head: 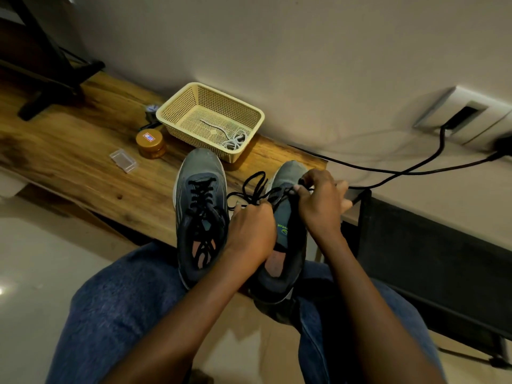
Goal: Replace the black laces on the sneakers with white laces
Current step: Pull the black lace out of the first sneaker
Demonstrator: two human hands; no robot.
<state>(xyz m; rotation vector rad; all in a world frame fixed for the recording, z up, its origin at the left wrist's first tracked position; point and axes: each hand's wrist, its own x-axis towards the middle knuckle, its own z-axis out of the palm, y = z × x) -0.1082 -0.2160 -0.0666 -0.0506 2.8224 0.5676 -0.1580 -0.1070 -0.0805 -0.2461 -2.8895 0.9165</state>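
Black lace point(253, 187) half out of right sneaker point(288, 225) at counter point(83, 151) edge; both hands, left point(250, 231) and right point(321, 200), pinch it for unthreading.

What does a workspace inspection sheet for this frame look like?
Surface: wooden bench by the wall.
Job's things: left sneaker fully black-laced; right sneaker with black lace partly pulled loose; white laces in basket.
Clutter: amber jar, clear plastic case.
Hands: left hand and right hand both gripping the lace.
Cables: black cables from wall socket.
Surroundings: tiled floor, black stand.
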